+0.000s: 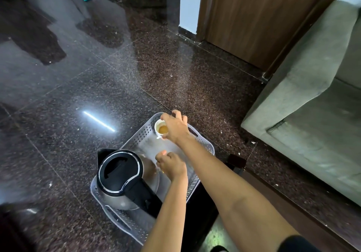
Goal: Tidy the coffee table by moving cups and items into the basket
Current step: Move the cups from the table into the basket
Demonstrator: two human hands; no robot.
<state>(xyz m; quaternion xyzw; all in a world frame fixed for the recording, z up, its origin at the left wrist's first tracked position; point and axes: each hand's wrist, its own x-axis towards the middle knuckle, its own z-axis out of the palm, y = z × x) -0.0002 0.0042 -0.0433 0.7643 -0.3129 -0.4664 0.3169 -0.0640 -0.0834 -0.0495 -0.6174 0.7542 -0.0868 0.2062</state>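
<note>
- Basket (205, 146), lower centre of frame, sits on the dark floor (78, 75); a bump could slide it.
- Kettle (125, 177) fills the basket's near end, crowding both cups.
- Right hand (175, 128) is clamped on a white cup (160, 129) with brown liquid over the far end; a tilt spills it.
- Left hand (172, 165) is curled, apparently around a second cup, mostly hidden; grip unclear.

We see the right hand (175, 127) gripping a white cup (161, 129) of brown liquid over the far end of the grey perforated basket (203, 148). The left hand (172, 165) is curled beside the electric kettle (125, 177) standing inside it.
</note>
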